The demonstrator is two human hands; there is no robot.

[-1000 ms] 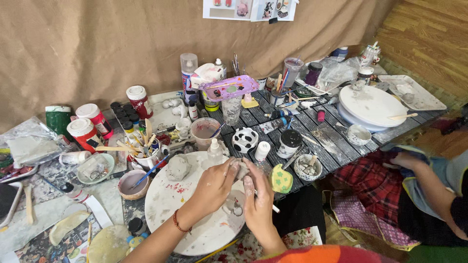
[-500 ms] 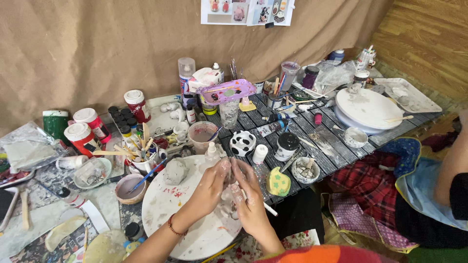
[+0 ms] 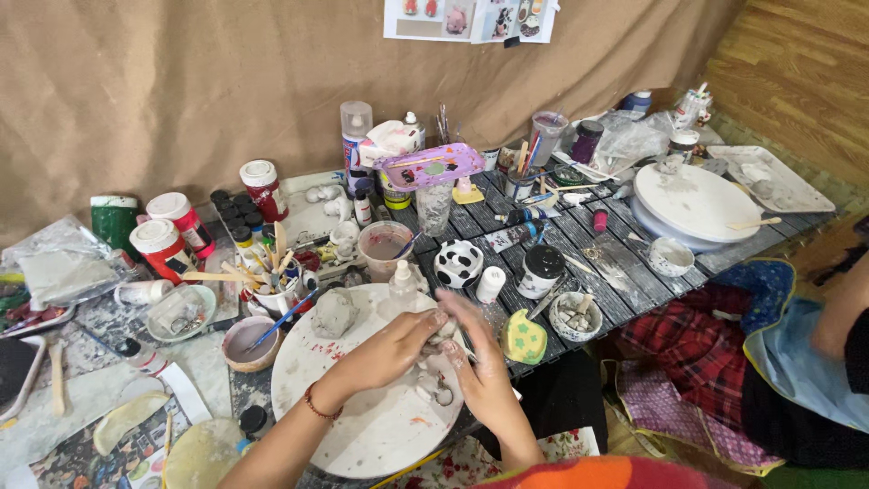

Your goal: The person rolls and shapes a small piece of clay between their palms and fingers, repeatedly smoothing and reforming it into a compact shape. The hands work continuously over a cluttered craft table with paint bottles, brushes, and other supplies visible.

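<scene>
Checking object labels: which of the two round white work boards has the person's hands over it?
The near round white board, under both hands, left hand and right hand; the far round board sits untouched, farther right.

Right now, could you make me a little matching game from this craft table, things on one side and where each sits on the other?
Things:
1. lump of grey clay
2. black-and-white spotted pot
3. purple paint palette
4. wooden stick

Places:
A. on the far white round board, at its right edge
B. raised on top of jars at the back of the table
C. on the near white round board, left of the person's left hand
D. on the dark slats, just beyond the right hand

Pairs: 1-C, 2-D, 3-B, 4-A
</scene>
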